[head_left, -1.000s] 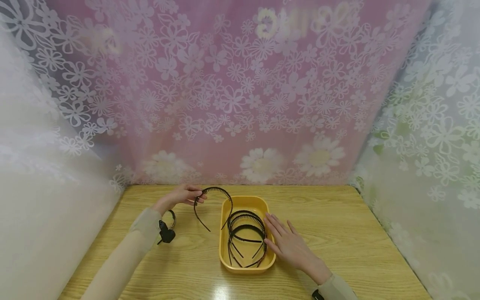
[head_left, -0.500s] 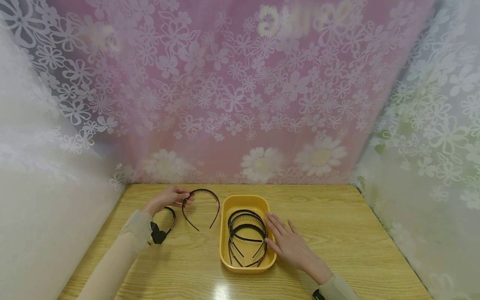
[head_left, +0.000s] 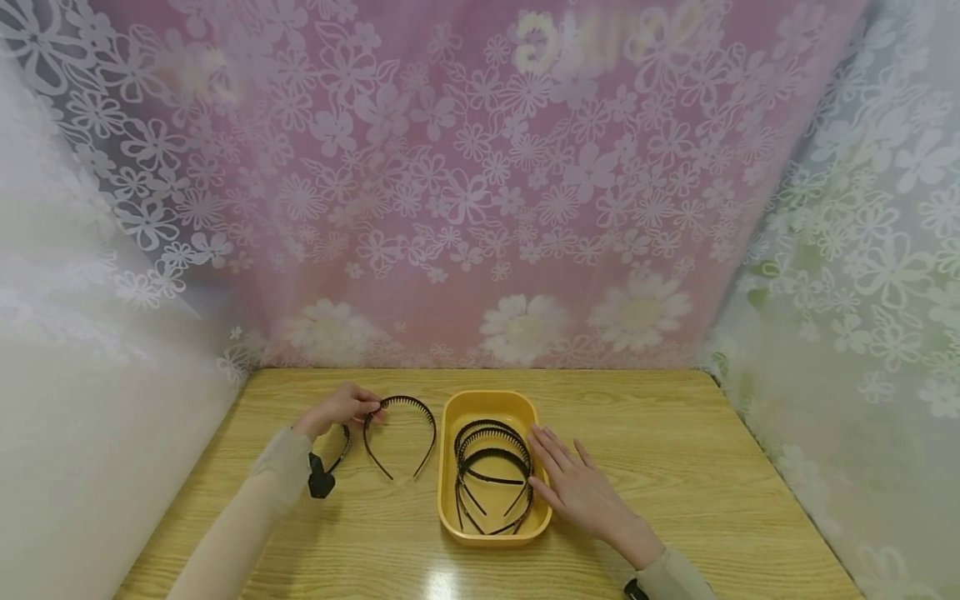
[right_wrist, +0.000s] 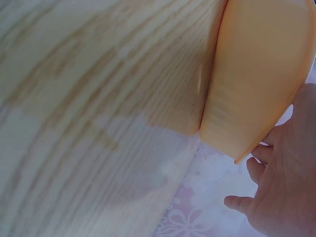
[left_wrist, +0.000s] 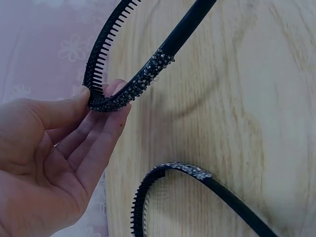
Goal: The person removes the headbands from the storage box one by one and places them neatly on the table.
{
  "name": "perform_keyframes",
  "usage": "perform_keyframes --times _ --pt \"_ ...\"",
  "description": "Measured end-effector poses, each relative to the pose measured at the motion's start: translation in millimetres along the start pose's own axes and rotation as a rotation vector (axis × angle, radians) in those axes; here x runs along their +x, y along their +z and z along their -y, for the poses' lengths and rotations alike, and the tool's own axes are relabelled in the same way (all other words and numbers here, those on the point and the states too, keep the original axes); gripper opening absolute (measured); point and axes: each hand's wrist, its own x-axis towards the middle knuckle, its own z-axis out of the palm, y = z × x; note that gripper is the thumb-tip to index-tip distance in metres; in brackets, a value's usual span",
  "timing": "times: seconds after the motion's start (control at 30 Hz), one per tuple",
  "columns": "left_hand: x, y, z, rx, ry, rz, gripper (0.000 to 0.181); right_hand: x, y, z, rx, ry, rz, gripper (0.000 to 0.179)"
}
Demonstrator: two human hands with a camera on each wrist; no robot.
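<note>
My left hand point(head_left: 341, 408) pinches a black toothed headband point(head_left: 399, 400) between thumb and fingers at one side of its arch. In the left wrist view, this headband point(left_wrist: 143, 76) shows inner comb teeth and a glittery beaded stretch, and it is held above the wood. A second beaded headband point(left_wrist: 192, 171) lies on the table below it; the head view shows it partly behind the left wrist. My right hand point(head_left: 581, 492) rests with fairly straight fingers on the right rim of a yellow tray point(head_left: 491, 542). Several black headbands point(head_left: 491, 433) lie overlapping inside that tray.
The wood-grain table point(head_left: 660, 442) ends at a pink flowered curtain point(head_left: 465, 208) along the back. Pale curtains hang at the left and right sides. A black wrist camera point(head_left: 321, 479) on the left sleeve hangs close above the table.
My left hand has carried its headband leftward away from over the tray, then lowered it toward the table left of the tray. The right hand and the tray stay put.
</note>
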Motion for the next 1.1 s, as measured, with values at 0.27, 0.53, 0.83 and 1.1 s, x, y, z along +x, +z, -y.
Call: perform_keyframes --times 0.27,0.53,0.83,1.1 --pt "-0.5 7.1 3.7 0.031 -0.02 -0.024 0.034 0.5 0.0 0.8 0.01 0.001 0.001 0.066" --pt "2.7 14.5 5.3 0.166 -0.022 -0.123 0.028 -0.2 -1.1 1.3 0.018 -0.006 -0.01 0.067" --pt "4.9 19.5 4.4 0.298 -0.052 -0.241 0.026 0.5 -2.3 2.2 0.021 0.015 0.026 0.067" --pt "9.3 19.6 7.6 0.386 -0.032 -0.286 0.019 -0.5 -1.7 1.0 0.023 0.001 0.005 0.067"
